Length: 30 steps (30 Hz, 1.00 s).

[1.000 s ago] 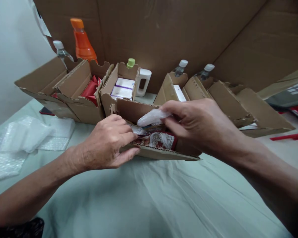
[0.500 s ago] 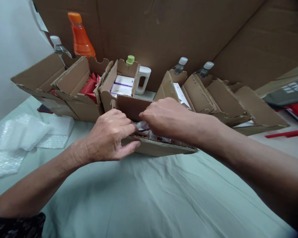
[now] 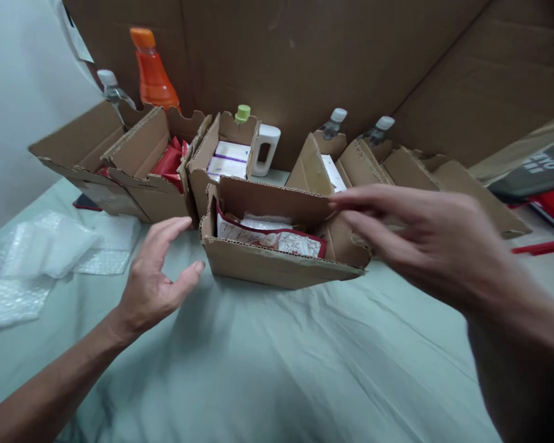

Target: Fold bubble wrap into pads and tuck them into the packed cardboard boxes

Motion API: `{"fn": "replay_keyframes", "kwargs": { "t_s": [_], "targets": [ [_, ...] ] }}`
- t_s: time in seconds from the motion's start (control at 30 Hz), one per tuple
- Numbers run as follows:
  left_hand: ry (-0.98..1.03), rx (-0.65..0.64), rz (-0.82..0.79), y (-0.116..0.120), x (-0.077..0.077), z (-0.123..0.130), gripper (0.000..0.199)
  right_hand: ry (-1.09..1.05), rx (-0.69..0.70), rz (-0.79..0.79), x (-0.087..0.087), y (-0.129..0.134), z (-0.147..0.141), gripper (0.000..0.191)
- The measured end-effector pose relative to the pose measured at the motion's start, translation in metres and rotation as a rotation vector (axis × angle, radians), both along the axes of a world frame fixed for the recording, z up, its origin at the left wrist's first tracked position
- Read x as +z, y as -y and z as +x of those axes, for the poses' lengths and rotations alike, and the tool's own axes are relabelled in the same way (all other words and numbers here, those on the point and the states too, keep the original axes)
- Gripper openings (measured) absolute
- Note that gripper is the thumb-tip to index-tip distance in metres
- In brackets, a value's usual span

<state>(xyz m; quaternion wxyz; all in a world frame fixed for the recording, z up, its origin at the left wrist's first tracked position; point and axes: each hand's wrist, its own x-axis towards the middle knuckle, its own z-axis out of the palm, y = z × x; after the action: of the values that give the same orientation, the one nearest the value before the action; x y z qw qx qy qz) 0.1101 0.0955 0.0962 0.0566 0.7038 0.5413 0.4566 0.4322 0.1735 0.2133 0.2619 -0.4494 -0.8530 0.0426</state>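
Note:
An open cardboard box (image 3: 268,266) stands in the middle on the pale green sheet. Inside it lie a white packet with dark red edges (image 3: 300,243) and some clear bubble wrap (image 3: 265,223). Left of the box, my left hand (image 3: 159,280) is held with fingers and thumb apart, holding nothing. My right hand (image 3: 415,240), slightly blurred, hovers at the right end of the box with its fingers apart and nothing between them; its fingertips are close to the box's back right corner.
Behind stand cardboard bins (image 3: 161,200) holding red packets (image 3: 170,161) and white boxes (image 3: 228,159). An orange bottle (image 3: 156,80), a white handled jug (image 3: 265,151) and white-capped bottles rise behind them. Bubble wrap sheets (image 3: 50,246) lie at left.
Both hands have come away from the middle box, the left one moving left and the right one moving right. The packet and bubble wrap inside are now uncovered.

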Motion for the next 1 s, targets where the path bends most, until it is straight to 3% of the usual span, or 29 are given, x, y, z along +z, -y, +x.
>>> {"fn": "replay_keyframes", "kwargs": {
  "t_s": [0.07, 0.13, 0.2, 0.27, 0.33, 0.4, 0.47, 0.57, 0.67, 0.73, 0.87, 0.93, 1.0],
  "targets": [
    [0.097, -0.013, -0.197, 0.004, -0.015, -0.001, 0.062, -0.164, -0.243, 0.069, -0.012, 0.031, 0.034, 0.018],
    [0.230, -0.060, -0.357, 0.002, -0.030, 0.003, 0.075, -0.418, -0.434, -0.027, -0.040, 0.054, 0.056, 0.016],
    [0.365, -0.122, -0.444, -0.007, -0.044, 0.010, 0.086, -0.567, -0.414, -0.250, -0.077, 0.063, 0.061, 0.028],
    [0.477, -0.193, -0.470, -0.019, -0.054, 0.020, 0.092, -0.567, -0.296, -0.407, -0.112, 0.061, 0.048, 0.052],
    [0.554, -0.240, -0.460, -0.029, -0.059, 0.032, 0.092, -0.597, -0.212, -0.471, -0.138, 0.055, 0.026, 0.059],
    [0.592, -0.239, -0.433, -0.029, -0.060, 0.044, 0.088, -0.656, -0.208, -0.472, -0.151, 0.053, 0.007, 0.058],
    [0.606, -0.220, -0.410, -0.014, -0.059, 0.052, 0.083, -0.695, -0.246, -0.446, -0.156, 0.065, -0.003, 0.056],
    [0.608, -0.190, -0.417, 0.034, -0.064, 0.055, 0.075, -0.687, -0.284, -0.432, -0.156, 0.107, -0.005, 0.048],
    [0.612, -0.085, -0.467, 0.090, -0.069, 0.040, 0.070, -0.671, -0.254, -0.412, -0.150, 0.146, -0.012, 0.042],
    [0.612, -0.001, -0.495, 0.110, -0.064, 0.023, 0.070, -0.654, -0.189, -0.409, -0.139, 0.153, -0.026, 0.039],
    [0.572, 0.056, -0.357, 0.099, -0.032, 0.009, 0.070, -0.696, -0.076, -0.441, -0.114, 0.131, -0.044, 0.039],
    [0.547, -0.023, -0.270, 0.086, -0.018, 0.023, 0.070, -0.743, -0.112, -0.428, -0.108, 0.125, -0.032, 0.041],
    [0.505, -0.112, -0.245, 0.085, -0.013, 0.046, 0.071, -0.770, -0.192, -0.395, -0.108, 0.132, -0.008, 0.041]
  ]
}}
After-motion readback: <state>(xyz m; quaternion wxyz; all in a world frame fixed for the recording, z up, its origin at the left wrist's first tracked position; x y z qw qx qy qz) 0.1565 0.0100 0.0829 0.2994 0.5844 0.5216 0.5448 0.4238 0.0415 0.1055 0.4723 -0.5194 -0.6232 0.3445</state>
